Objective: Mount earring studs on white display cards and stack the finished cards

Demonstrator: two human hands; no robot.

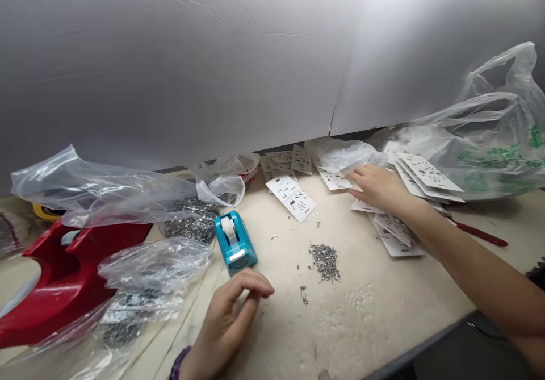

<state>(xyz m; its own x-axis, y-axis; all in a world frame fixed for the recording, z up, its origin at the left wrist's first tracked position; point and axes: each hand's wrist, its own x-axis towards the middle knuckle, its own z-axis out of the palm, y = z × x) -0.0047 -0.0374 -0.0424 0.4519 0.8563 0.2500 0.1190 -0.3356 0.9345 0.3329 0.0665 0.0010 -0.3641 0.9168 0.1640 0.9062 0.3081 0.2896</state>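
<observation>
My right hand (381, 190) reaches across to the back of the table, its fingers stretched out and slightly apart at the edge of a printed white card (335, 180). I cannot tell whether it grips that card. Below its wrist lie more printed cards (398, 245). My left hand (232, 317) rests near the front, fingers curled and thumb close to the index finger, with nothing visible in it. Just beyond it stands a teal tape dispenser (244, 243) with a roll of clear tape. Between the hands lies a pile of small silver metal pieces (325, 262), probably earring studs.
A large red tape dispenser (80, 289) and clear bags (157, 261) of metal pieces fill the left. A card (292, 197) lies mid-table. At right are stacked cards (430, 172), a plastic carrier bag (489, 153) and a red-handled tool (481, 233). A grey panel (255, 56) stands behind.
</observation>
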